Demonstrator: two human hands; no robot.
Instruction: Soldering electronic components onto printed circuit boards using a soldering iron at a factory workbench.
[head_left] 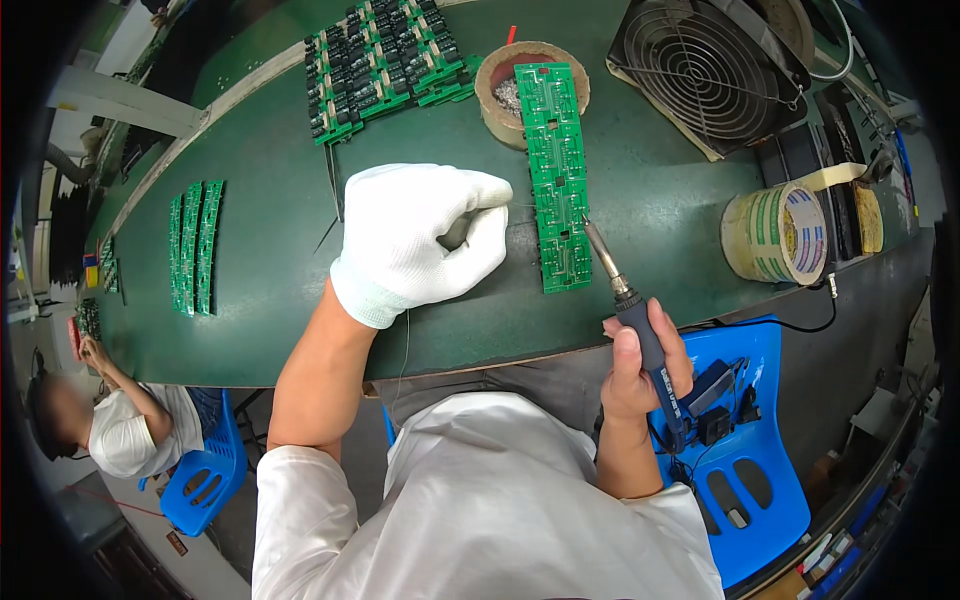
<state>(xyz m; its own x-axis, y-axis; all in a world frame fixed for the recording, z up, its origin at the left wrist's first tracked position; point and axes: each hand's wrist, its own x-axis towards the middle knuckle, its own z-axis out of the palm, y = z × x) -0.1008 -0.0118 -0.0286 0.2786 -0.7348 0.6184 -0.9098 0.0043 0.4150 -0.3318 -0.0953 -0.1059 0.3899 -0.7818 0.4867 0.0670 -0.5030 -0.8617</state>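
My left hand (425, 235), in a white glove, pinches a thin solder wire (405, 350) whose tail hangs down past the wrist. Its short end points toward a long green circuit board panel (556, 190). My bare right hand (648, 360) is closed round the dark handle of a soldering iron (640, 325), with the tip at the panel's right edge. The panel leans with its far end over the rim of a round tan bowl (492, 75) holding greyish bits. Tweezers (333, 190) lie partly hidden behind the glove.
Circuit boards with black components (375, 65) stand at the back; several narrow green panels (197, 248) lie left. A black fan (700, 65) and a tape roll (775, 233) are at right. A blue chair (750, 480) holds adapters. Another person (140, 420) sits far left.
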